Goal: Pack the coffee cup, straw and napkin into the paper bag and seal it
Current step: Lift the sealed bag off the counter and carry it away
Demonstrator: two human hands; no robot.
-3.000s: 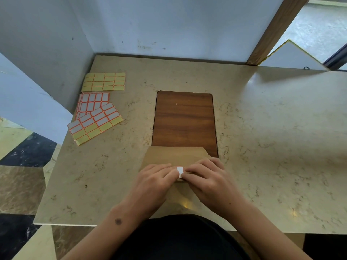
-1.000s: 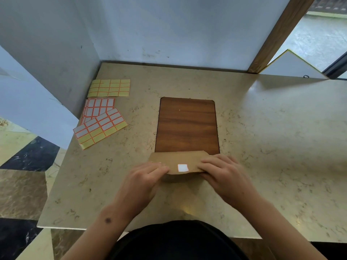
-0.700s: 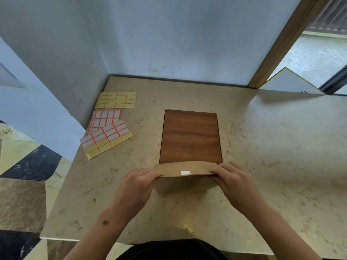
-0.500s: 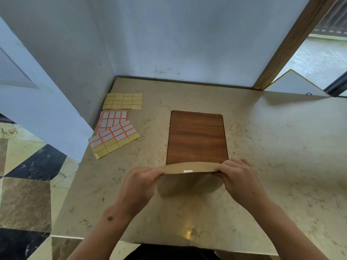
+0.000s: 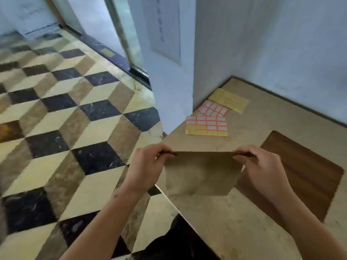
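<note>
The brown paper bag (image 5: 201, 175) hangs upright in the air above the table's near left corner. My left hand (image 5: 145, 168) pinches its top left corner and my right hand (image 5: 262, 169) pinches its top right corner. The plain back of the bag faces me, so the white sticker on its fold is hidden. The coffee cup, straw and napkin are not visible.
Sheets of orange-edged sticker labels (image 5: 207, 125) and a yellow sheet (image 5: 229, 100) lie at the table's far left by the wall. A dark wood inlay (image 5: 300, 171) sits to the right in the marble table (image 5: 234, 222). Patterned floor tiles (image 5: 65, 128) stretch to the left.
Both hands have lifted the sealed bag off the table and hold it upright. The view has swung left toward the floor, and the sticker is out of sight.
</note>
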